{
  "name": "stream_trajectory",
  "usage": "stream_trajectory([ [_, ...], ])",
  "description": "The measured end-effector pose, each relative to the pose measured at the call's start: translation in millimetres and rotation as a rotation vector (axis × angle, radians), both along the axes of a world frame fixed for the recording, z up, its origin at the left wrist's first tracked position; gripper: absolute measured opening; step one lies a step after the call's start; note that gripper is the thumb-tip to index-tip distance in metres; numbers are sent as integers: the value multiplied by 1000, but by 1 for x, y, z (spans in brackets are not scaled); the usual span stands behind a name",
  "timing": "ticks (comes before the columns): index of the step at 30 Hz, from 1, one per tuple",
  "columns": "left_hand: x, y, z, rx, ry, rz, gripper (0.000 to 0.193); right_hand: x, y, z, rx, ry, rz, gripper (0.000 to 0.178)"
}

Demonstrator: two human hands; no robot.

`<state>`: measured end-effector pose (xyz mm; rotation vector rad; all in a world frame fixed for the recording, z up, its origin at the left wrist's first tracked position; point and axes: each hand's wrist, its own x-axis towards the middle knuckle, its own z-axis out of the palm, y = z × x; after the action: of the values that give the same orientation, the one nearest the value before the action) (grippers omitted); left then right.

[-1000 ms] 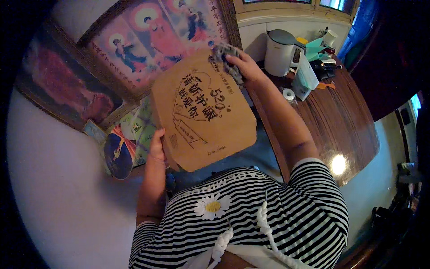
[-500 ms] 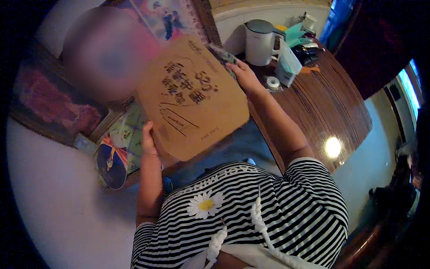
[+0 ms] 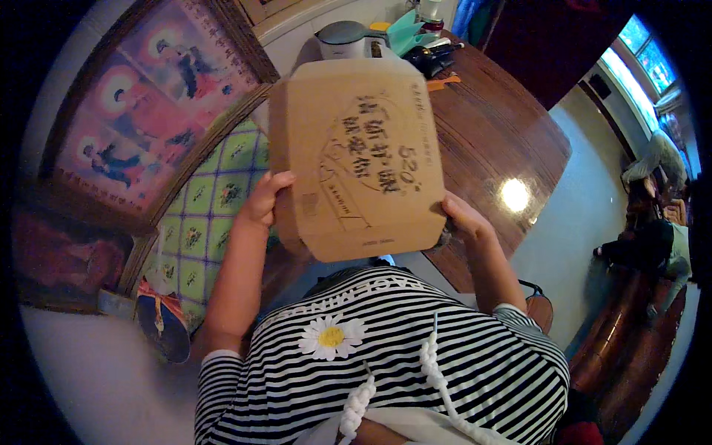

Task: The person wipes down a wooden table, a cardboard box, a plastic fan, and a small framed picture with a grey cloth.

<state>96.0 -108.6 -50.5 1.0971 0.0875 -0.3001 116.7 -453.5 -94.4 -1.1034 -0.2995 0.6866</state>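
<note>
A flat brown cardboard box (image 3: 363,159) with black handwriting and a line drawing on its upper face is held up in front of my chest. My left hand (image 3: 267,199) grips its left side, fingertips at the edge and the rest of the fingers partly hidden. At the lower right corner my right hand (image 3: 469,219) holds the box, thumb on top and fingers underneath. Something dark shows under that corner, too little of it to name. The box covers part of the table and the lower part of a grey-lidded jug (image 3: 345,41).
A brown wooden table (image 3: 497,126) extends to the right, with black and orange items (image 3: 434,59) at its back. Left of me are a green checked cloth (image 3: 204,215) and a framed picture (image 3: 148,111). Other people (image 3: 660,222) are at the far right.
The box has turned and shifted right, now squarer to me. My right hand has moved from its upper right edge to the lower right corner. My view has swung, uncovering the framed picture.
</note>
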Motion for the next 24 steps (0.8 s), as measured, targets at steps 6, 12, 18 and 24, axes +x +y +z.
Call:
stream_trajectory([
  [6, 75, -93, 42, 33, -48, -425, 47, -16, -72, 14, -269, 57, -232, 84],
  [12, 131, -158, 12, -74, -67, -394, 52, -30, -98, -22, -44, 134, -637, 82],
  [18, 102, -122, -19, 58, 290, -62, 42, 12, -152, -116, -26, 243, -775, 65],
  [24, 43, -47, -34, -54, 269, -20, 40, 81, -179, -196, -126, 414, -848, 58],
])
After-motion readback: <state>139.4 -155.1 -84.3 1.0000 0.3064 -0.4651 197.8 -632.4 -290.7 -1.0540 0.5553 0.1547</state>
